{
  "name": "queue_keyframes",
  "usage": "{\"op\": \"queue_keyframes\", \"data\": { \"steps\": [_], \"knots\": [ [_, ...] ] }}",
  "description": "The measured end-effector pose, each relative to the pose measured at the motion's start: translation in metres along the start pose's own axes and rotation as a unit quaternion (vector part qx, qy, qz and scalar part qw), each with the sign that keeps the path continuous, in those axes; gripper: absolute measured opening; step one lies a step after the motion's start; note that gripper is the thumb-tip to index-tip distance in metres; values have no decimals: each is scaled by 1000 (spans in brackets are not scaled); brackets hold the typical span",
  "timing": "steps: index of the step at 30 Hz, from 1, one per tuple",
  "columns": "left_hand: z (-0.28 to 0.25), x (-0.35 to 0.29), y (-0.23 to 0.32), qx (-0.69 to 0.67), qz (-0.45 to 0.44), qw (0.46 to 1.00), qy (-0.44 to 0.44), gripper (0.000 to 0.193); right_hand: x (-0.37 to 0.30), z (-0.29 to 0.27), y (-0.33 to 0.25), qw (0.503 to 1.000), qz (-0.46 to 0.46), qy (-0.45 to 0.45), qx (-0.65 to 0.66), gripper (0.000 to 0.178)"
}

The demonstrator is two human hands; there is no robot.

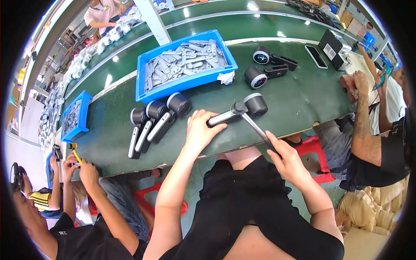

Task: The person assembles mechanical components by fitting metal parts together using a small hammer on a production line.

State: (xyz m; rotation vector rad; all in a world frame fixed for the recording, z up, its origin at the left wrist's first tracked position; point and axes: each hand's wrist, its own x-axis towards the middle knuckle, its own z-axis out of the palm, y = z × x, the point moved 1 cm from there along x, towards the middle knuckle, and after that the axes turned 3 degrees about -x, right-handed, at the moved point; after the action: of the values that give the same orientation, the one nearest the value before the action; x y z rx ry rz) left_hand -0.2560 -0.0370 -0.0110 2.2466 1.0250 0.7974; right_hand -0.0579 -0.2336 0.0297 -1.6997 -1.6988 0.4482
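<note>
My left hand (202, 131) grips the handle of a black device with a drum-like round head (255, 105) and a light grey strip along its handle. The device lies on the green bench top near its front edge. In my right hand (284, 155) is a hammer (255, 126) with a silver shaft. Its dark, rounded head is over the joint between handle and drum; whether it touches cannot be told. To the left, three similar devices (158, 125) lie side by side, handles toward me.
Beyond the hands stands a blue bin (143, 84) of grey plastic strips. Two devices with round displays (261, 57), a phone (316, 56) and a black box (335, 50) lie at the far right. A smaller blue bin (82, 117) sits left. Co-workers (368, 125) flank me.
</note>
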Motion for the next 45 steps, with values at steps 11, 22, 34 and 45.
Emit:
{"op": "queue_keyframes", "data": {
  "steps": [11, 22, 34, 45],
  "knots": [
    [-3, 9, 22, 109, 29, 993, -19, 36, 5, 0, 19, 999, 38, 32, 22, 47],
    [-48, -26, 4, 253, 30, 956, 149, 34, 6, 9, 32, 983, 89, 71, 141, 51],
    [-135, -85, -50, 274, -61, 953, 118, 34, 22, 21, 38, 975, 102, 58, 190, 51],
    [-212, -112, -151, 348, -114, 898, 245, 39, 44, -3, 49, 987, 51, 111, 103, 51]
  ]
}}
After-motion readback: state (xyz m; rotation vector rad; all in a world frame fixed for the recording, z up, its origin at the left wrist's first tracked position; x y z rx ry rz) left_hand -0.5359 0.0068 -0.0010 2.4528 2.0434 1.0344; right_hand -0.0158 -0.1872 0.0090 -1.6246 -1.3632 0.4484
